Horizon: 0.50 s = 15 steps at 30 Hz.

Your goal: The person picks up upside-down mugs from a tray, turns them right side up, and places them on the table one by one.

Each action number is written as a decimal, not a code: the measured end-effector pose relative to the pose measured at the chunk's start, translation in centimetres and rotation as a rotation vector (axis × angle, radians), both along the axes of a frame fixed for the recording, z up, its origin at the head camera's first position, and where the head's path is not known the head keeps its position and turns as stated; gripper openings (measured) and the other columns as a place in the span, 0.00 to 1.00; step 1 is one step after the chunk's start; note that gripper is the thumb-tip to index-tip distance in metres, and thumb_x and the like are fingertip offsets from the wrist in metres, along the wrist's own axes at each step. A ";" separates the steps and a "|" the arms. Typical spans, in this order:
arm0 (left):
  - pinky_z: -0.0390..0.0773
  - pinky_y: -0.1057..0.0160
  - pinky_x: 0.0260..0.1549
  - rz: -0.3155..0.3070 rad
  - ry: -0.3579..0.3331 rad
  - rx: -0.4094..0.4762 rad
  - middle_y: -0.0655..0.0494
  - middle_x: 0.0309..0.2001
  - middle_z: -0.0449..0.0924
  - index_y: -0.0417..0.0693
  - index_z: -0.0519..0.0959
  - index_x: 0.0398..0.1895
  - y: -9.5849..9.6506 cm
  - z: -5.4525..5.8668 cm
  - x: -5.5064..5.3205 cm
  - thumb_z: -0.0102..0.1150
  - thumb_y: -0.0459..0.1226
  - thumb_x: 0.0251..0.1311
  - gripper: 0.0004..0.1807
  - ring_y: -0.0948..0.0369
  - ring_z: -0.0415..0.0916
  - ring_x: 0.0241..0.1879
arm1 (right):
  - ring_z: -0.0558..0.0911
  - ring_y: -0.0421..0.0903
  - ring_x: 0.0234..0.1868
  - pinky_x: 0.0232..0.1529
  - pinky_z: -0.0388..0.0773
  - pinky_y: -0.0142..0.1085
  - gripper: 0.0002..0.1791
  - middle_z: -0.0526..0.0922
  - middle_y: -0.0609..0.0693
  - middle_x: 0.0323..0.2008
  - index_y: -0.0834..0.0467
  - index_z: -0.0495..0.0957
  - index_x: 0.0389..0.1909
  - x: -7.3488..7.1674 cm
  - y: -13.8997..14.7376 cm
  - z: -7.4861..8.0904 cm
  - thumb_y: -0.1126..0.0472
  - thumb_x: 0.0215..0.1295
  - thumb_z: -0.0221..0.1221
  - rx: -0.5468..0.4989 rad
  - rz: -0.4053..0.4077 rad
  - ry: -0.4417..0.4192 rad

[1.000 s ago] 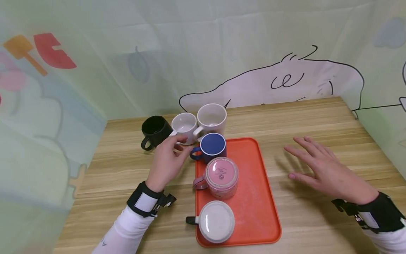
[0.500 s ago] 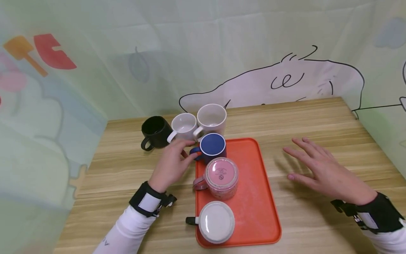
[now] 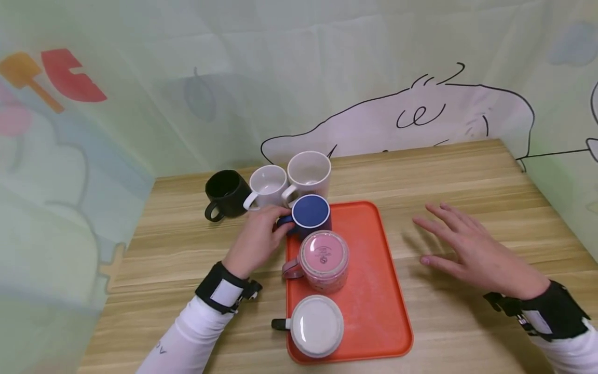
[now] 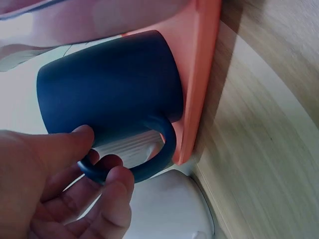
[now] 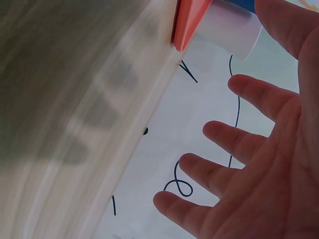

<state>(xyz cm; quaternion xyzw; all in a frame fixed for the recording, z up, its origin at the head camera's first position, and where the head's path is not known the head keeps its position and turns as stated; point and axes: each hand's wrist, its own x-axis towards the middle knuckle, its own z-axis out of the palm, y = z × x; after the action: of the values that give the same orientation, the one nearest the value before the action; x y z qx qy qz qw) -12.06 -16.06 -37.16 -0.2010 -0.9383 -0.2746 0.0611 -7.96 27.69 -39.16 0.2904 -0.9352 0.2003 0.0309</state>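
Note:
A dark blue mug (image 3: pixel 311 212) sits upside down at the far left of a red tray (image 3: pixel 374 291), its handle pointing left. My left hand (image 3: pixel 256 240) has its thumb and fingers around that handle. In the left wrist view, the thumb lies by the upper end of the blue handle (image 4: pixel 167 149) and fingertips curl under it. Nearer on the tray stand an upturned pink mug (image 3: pixel 324 259) and an upturned white mug (image 3: pixel 317 326) with a black handle. My right hand (image 3: pixel 472 254) hovers above the table right of the tray, fingers spread and holding nothing.
Behind the tray, a black mug (image 3: pixel 227 193), a small white mug (image 3: pixel 267 187) and a larger white mug (image 3: pixel 309 176) stand upright in a row. A printed cloth (image 3: pixel 374 62) hangs behind the wooden table (image 3: pixel 448 176).
My left hand has moved right and slightly nearer, from beside the small white mug to the blue mug's handle, and its fingers have closed there. The right hand has hardly moved.

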 end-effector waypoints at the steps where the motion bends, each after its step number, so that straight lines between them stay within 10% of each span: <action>1: 0.82 0.48 0.56 -0.003 0.002 -0.001 0.45 0.50 0.87 0.38 0.86 0.53 0.0 -0.1 -0.1 0.71 0.34 0.68 0.14 0.49 0.84 0.52 | 0.58 0.70 0.78 0.70 0.59 0.73 0.45 0.61 0.61 0.80 0.48 0.67 0.79 0.0 0.0 0.0 0.47 0.64 0.75 0.000 0.000 -0.003; 15: 0.84 0.48 0.52 -0.054 0.051 0.035 0.44 0.46 0.87 0.37 0.86 0.49 -0.2 -0.4 -0.2 0.72 0.32 0.67 0.11 0.49 0.85 0.48 | 0.58 0.70 0.79 0.69 0.60 0.74 0.44 0.61 0.61 0.80 0.48 0.67 0.79 -0.2 -0.5 -0.1 0.47 0.65 0.75 -0.002 0.010 -0.014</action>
<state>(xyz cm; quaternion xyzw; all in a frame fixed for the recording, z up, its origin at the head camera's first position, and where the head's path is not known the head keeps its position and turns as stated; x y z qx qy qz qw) -12.28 -16.23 -37.58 -0.2319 -0.9258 -0.2873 0.0810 -8.15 27.15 -39.21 0.2936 -0.9338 0.2033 0.0236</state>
